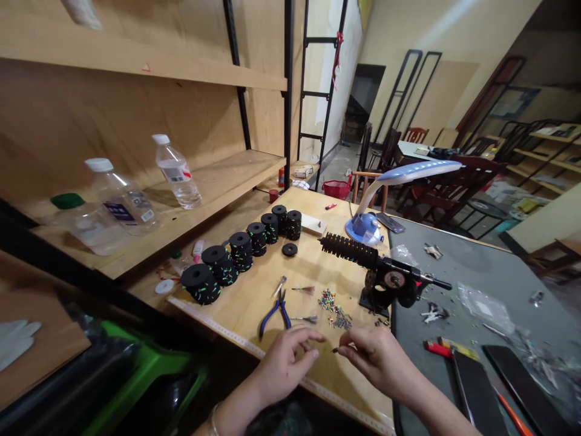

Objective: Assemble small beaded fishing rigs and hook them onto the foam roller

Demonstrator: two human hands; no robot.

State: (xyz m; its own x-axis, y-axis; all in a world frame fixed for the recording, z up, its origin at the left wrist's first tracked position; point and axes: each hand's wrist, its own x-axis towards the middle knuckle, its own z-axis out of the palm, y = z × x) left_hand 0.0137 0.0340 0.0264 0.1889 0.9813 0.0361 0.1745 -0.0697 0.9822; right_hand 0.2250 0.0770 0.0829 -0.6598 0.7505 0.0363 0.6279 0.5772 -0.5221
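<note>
My right hand pinches a small dark piece between thumb and fingertips, too small to name. Beside it, my left hand is partly curled, thumb and forefinger apart, with nothing visible in it. Just beyond both hands lie a heap of small coloured beads and some small metal bits. Blue-handled pliers lie open on the wooden table, near thin bristly bundles. A black clamp-like device stands at the right, carrying a ribbed black roll.
A row of black foam spools with green bits lines the table's left side. A blue desk lamp stands behind the device. Plastic bottles stand on the left shelf. On the grey mat lie a plastic bag and black cases.
</note>
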